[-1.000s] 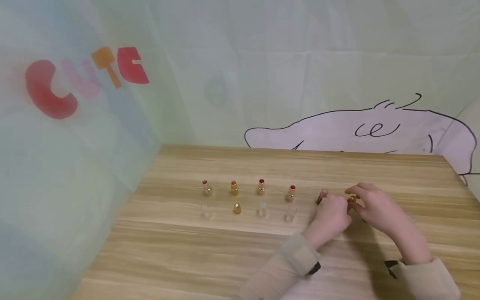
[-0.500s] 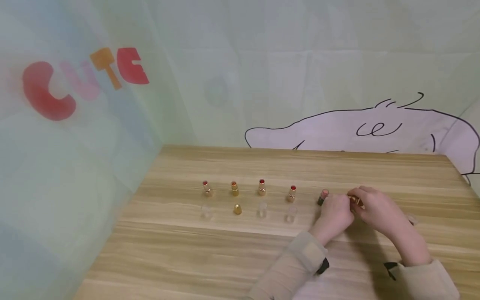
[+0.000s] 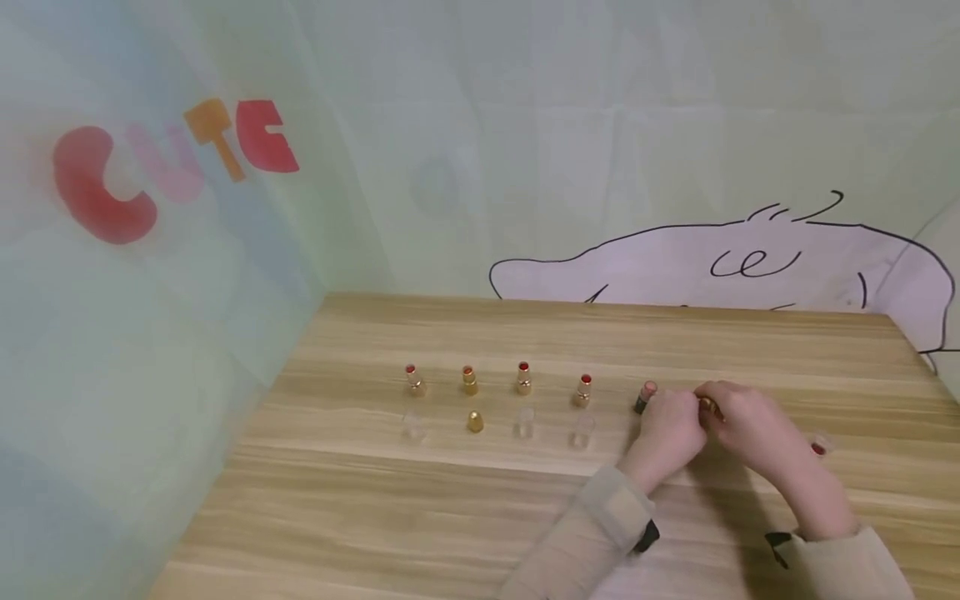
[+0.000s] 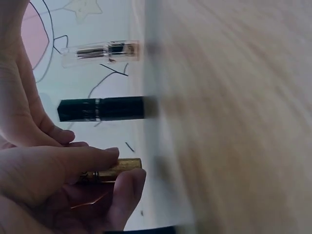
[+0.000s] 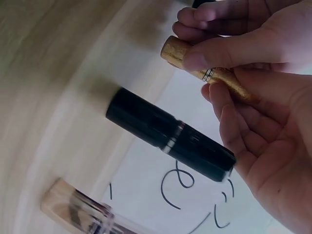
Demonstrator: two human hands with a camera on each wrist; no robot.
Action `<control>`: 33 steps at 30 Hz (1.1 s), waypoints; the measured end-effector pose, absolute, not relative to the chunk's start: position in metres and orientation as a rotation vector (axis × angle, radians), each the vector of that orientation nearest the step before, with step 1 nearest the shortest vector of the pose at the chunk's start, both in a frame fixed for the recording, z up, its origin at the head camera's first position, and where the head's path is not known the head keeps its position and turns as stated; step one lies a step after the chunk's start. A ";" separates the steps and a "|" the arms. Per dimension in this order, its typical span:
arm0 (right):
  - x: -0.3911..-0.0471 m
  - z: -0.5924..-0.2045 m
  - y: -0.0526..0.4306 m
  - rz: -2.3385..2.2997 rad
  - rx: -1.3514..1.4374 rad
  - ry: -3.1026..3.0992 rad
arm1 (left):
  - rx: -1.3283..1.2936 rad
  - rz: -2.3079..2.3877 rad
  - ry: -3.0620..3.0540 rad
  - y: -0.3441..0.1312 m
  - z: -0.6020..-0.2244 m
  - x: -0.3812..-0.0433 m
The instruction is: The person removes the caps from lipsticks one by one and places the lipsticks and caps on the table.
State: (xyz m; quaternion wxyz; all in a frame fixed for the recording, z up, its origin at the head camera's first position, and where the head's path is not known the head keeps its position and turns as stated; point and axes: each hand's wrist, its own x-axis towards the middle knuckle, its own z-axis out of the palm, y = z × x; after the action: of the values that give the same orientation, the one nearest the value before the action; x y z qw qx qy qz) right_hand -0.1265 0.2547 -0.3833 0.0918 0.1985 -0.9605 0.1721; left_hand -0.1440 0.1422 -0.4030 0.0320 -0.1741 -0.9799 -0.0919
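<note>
Both hands meet at the right side of the table over a gold lipstick tube (image 3: 708,407). My left hand (image 3: 667,433) pinches its lower end between thumb and finger, as the left wrist view shows with the gold tube (image 4: 122,168). My right hand (image 3: 757,425) grips the other end, partly covering the gold tube (image 5: 178,51) in the right wrist view. A closed black lipstick tube (image 5: 170,134) stands upright beside the right hand, hidden in the head view. Just left of my left hand stands an uncapped pink lipstick (image 3: 645,397) with a dark base.
Left along the wooden table (image 3: 337,500) stand several uncapped lipsticks, including a red one (image 3: 584,390). Before them sit a gold cap (image 3: 475,422) and clear caps, one clear cap (image 3: 582,429) nearest my left arm. A clear-capped lipstick (image 3: 820,445) stands beyond my right wrist.
My right hand's fingers have closed in around the gold tube's upper end. My left hand has shifted slightly right. The clear-capped lipstick beside my right wrist has come into view.
</note>
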 end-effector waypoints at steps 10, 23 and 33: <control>-0.107 -0.355 0.260 0.638 0.587 -2.608 | -0.610 -0.474 -2.957 0.125 -0.373 -0.130; -0.082 -0.332 0.271 0.927 0.469 -2.530 | -1.064 -0.521 -2.756 0.092 -0.341 -0.122; -0.080 -0.330 0.272 0.908 0.497 -2.543 | -1.108 -0.586 -2.760 0.087 -0.343 -0.122</control>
State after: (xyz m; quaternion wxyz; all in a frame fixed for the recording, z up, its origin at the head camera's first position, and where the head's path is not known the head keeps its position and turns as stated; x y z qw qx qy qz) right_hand -0.0796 0.2718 -0.3298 0.1965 0.1775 -0.9082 0.3242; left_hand -0.1218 0.0866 -0.3429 0.0550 -0.3649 -0.9091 -0.1931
